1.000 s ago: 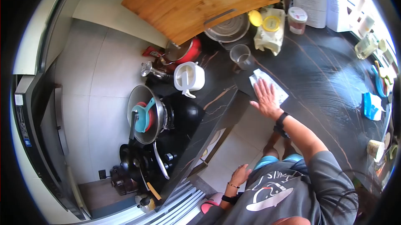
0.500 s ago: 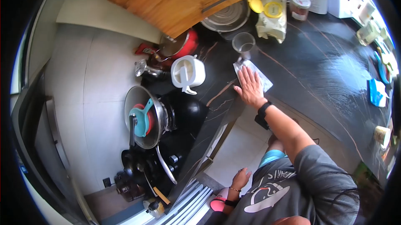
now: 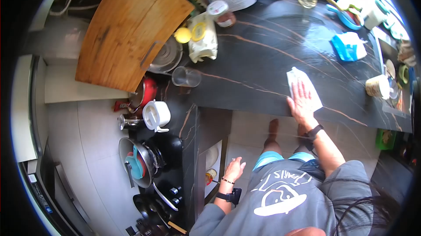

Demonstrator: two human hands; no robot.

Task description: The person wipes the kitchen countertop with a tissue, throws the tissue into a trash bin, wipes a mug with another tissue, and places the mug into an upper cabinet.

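R fingers spread flat on thin wht cloth atop glossy blk brown-veined counter; L fingers loosely open.

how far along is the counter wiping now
Partly done, it seems: shiny, damp-looking streaks on the counter near the blue-and-white packet suggest wiping there. In hand: the right hand presses a white cloth flat near the front edge. Probably left: those streaks, and the spots under the clear cup and lidded jar. I cannot tell how clean it is.
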